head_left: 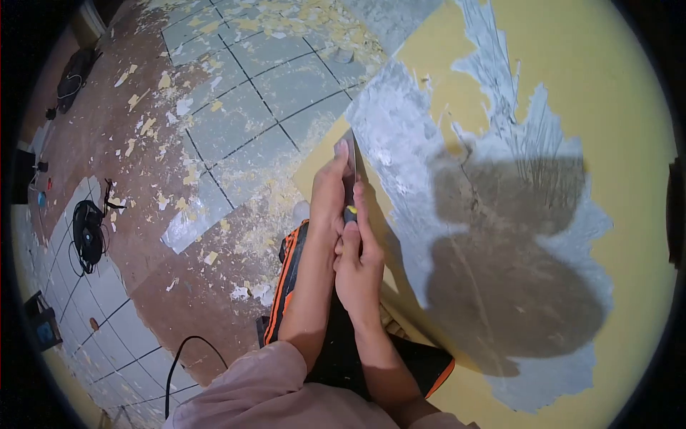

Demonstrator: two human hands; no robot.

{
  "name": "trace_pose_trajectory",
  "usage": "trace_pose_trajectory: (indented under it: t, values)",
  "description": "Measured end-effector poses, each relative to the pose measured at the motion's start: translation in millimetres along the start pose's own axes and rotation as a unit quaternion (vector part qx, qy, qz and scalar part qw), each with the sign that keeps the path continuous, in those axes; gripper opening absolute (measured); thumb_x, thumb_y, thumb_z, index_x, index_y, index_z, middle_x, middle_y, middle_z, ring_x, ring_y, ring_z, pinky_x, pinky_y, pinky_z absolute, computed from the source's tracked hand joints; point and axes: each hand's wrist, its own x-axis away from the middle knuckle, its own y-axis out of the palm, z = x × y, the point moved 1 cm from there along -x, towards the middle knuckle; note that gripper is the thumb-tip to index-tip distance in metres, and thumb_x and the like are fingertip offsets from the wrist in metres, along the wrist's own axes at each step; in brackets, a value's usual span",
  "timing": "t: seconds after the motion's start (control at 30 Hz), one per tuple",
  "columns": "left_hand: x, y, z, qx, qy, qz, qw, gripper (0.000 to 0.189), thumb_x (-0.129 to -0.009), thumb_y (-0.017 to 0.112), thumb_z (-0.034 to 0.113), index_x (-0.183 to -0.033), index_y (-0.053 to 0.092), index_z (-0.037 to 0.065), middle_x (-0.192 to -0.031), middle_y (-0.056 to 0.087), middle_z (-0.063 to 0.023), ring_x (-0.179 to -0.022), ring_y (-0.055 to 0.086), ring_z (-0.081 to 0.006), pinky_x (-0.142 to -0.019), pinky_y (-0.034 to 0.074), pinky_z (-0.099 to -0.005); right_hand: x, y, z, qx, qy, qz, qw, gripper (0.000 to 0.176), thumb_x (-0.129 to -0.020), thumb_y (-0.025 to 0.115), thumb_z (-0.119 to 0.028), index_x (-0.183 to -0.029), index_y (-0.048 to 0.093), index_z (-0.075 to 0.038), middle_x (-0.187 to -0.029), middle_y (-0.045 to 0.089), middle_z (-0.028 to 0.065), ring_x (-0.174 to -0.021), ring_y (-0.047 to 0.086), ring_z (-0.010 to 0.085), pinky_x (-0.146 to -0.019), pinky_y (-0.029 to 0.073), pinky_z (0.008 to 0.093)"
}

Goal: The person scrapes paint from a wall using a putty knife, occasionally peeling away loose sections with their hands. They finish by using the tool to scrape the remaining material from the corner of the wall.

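Observation:
Both hands are on a scraper [351, 191] with a flat metal blade and a dark handle bearing a yellow mark. My right hand [359, 268] is closed around the handle, its index finger stretched along it toward the blade. Farther up, my left hand [330, 187] grips the blade part, with the thumb pressed on the metal near its far end. The blade appears almost edge-on, close beside the yellow wall [614, 107]. Next to it spreads a grey patch [400, 136] of bared wall with ragged paint edges, and shadows fall across this patch.
Paint flakes litter the brown floor [153, 236] and the pale floor tiles [250, 107]. Over at the left lie a black object with a cord [88, 236], a dark bag-like item [75, 80] and a dark box [44, 325]. A black cable [171, 375] curves near my left side.

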Motion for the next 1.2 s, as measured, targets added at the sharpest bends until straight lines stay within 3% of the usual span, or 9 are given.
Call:
trace_pose_trajectory:
  t: [0.17,0.33,0.6,0.63,0.67,0.73,0.87,0.93,1.2]
  values:
    - [-5.5,7.3,-18.8,-0.065,0.064,0.101,0.991,0.040,-0.086,0.055,0.049,-0.071,0.045,0.013,-0.050,0.040,0.0047,-0.042,0.039,-0.0035,-0.038,0.031,-0.0178,4.9,-4.5,18.7,-0.039,-0.085,0.029,0.995,0.044,-0.097,0.037,-0.014,-0.140,0.031,-0.017,-0.074,0.048,-0.0036,-0.058,0.037,0.0042,-0.051,0.036,0.0179]
    - [4.0,3.9,23.0,0.007,0.011,0.001,1.000,0.045,-0.084,0.055,0.054,-0.067,0.045,0.013,-0.052,0.042,0.0035,-0.045,0.040,-0.0052,-0.040,0.032,-0.0189,-12.3,17.1,6.8,-0.049,-0.027,-0.008,0.998,0.043,-0.097,0.038,-0.015,-0.139,0.034,-0.021,-0.078,0.049,-0.0044,-0.057,0.036,0.0029,-0.047,0.033,0.0172]
    - [76.2,11.3,-147.0,0.023,-0.122,0.030,0.992,0.045,-0.086,0.049,0.056,-0.072,0.044,0.013,-0.055,0.042,-0.0002,-0.044,0.041,-0.0079,-0.039,0.033,-0.0216,95.5,-107.2,103.0,0.021,0.082,0.017,0.996,0.041,-0.096,0.042,-0.013,-0.136,0.039,-0.017,-0.079,0.051,-0.0051,-0.053,0.033,0.0004,-0.043,0.027,0.0157]
    - [87.4,19.1,-157.3,0.047,-0.109,0.016,0.993,0.044,-0.087,0.049,0.054,-0.072,0.043,0.013,-0.055,0.041,0.0004,-0.043,0.039,-0.0075,-0.038,0.033,-0.0210,102.9,-117.2,105.6,0.001,0.079,0.032,0.996,0.040,-0.095,0.042,-0.013,-0.136,0.040,-0.014,-0.085,0.055,-0.0043,-0.053,0.034,0.0006,-0.043,0.028,0.0163]
    - [95.3,24.6,-161.6,0.071,-0.091,0.002,0.993,0.042,-0.087,0.049,0.052,-0.072,0.043,0.014,-0.056,0.041,0.0010,-0.042,0.038,-0.0071,-0.038,0.032,-0.0203,113.6,-129.3,99.9,0.006,0.124,0.029,0.992,0.038,-0.094,0.040,-0.006,-0.132,0.042,-0.003,-0.132,0.047,0.0062,-0.095,0.051,0.0086,-0.077,0.042,0.0219]
    - [95.6,23.8,-154.8,0.075,-0.091,-0.027,0.993,0.041,-0.090,0.047,0.050,-0.070,0.042,0.014,-0.054,0.037,0.0033,-0.042,0.036,-0.0072,-0.039,0.032,-0.0210,103.9,-119.8,105.0,0.029,-0.022,0.046,0.998,0.041,-0.095,0.043,-0.013,-0.136,0.040,-0.011,-0.088,0.056,-0.0037,-0.053,0.035,0.0015,-0.045,0.029,0.0174]
    - [61.7,1.3,-112.1,-0.044,-0.043,-0.003,0.998,0.042,-0.090,0.047,0.049,-0.066,0.042,0.015,-0.053,0.038,0.0042,-0.043,0.036,-0.0062,-0.040,0.031,-0.0210,69.8,-68.0,91.8,0.092,0.013,0.044,0.995,0.042,-0.096,0.042,-0.022,-0.138,0.036,-0.019,-0.068,0.043,-0.0050,-0.054,0.034,0.0037,-0.047,0.031,0.0189]
    - [59.5,0.5,-107.1,-0.021,-0.050,-0.028,0.998,0.043,-0.090,0.047,0.049,-0.065,0.043,0.015,-0.053,0.039,0.0039,-0.044,0.037,-0.0057,-0.041,0.030,-0.0207,81.8,-55.8,82.0,0.014,0.057,0.070,0.996,0.041,-0.096,0.040,-0.023,-0.134,0.040,-0.007,-0.132,0.046,0.0141,-0.124,0.042,0.0247,-0.100,0.032,0.0308]
    - [67.6,10.6,-91.0,-0.012,-0.015,-0.010,1.000,0.044,-0.091,0.046,0.048,-0.062,0.046,0.015,-0.052,0.040,0.0042,-0.043,0.038,-0.0066,-0.040,0.029,-0.0223,75.3,-56.7,59.3,0.078,0.080,0.050,0.992,0.041,-0.096,0.040,-0.023,-0.134,0.039,-0.008,-0.131,0.047,0.0175,-0.123,0.043,0.0283,-0.098,0.035,0.0329]
